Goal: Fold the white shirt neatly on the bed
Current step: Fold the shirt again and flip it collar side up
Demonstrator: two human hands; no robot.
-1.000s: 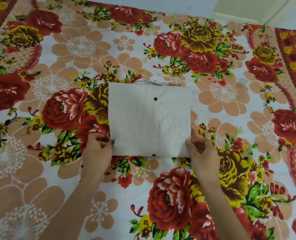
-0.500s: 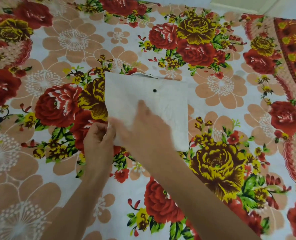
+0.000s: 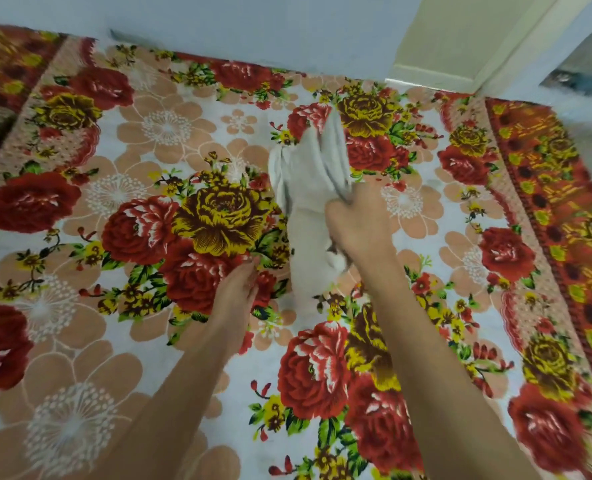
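The folded white shirt [image 3: 306, 188] is lifted off the bed and stands on edge, bent and blurred by motion. My right hand [image 3: 358, 226] is closed around its right side near the middle. My left hand [image 3: 239, 284] rests lower left of the shirt, fingers loosely apart, close to the bedsheet [image 3: 121, 258] and not holding the cloth. The shirt's lower end hangs just above the sheet.
The bed is covered by a floral sheet with red and yellow roses and a red patterned border [image 3: 547, 188] on the right. A pale wall [image 3: 253, 22] runs along the far edge, and a cream door frame [image 3: 461, 46] stands at the back right.
The shirt lay flat as a square with both hands at its lower corners. My right hand crossed over it, gripped it and lifted it up; my left hand let go. The view tilted upward.
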